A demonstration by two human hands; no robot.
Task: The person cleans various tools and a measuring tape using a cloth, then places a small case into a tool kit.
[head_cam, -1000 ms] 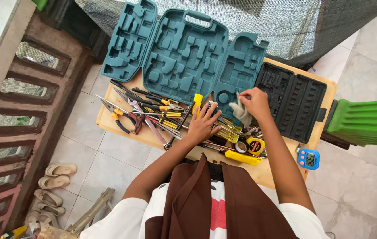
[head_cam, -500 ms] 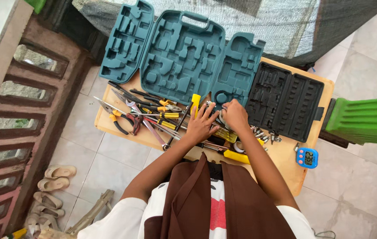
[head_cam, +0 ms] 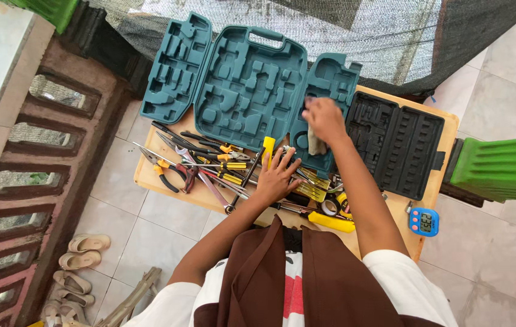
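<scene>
- Right hand (head_cam: 324, 118) over the small teal tray section (head_cam: 329, 85) of the open tool case (head_cam: 246, 79); grip pinched around a grey cloth (head_cam: 315, 142), which hangs limp below the fingers against the moulded plastic.
- Cloth judged light, soft and floppy: it will bunch and drape, not slip. Best taken in a wad at its upper part, as it is here, so a loose end is free to drag across the recesses.
- Left hand (head_cam: 277, 175) lies flat on the tool pile, fingers spread, holding nothing; fingertips near the yellow-handled tool (head_cam: 268, 147).
- Tool pile on the wooden bench (head_cam: 149, 175): pliers (head_cam: 170, 172), screwdrivers (head_cam: 227, 158), and a tape measure (head_cam: 342, 203) partly hidden beside the right forearm. These look stiff, heavy metal, liable to slide and snag one another.
- Black socket tray (head_cam: 400, 142) lies open to the right of the teal case, slots looking empty.
- Small blue timer (head_cam: 422, 221) at the bench's near right corner, well apart from both hands.
- Tool case is rigid plastic; its far panels overhang the bench edge.
</scene>
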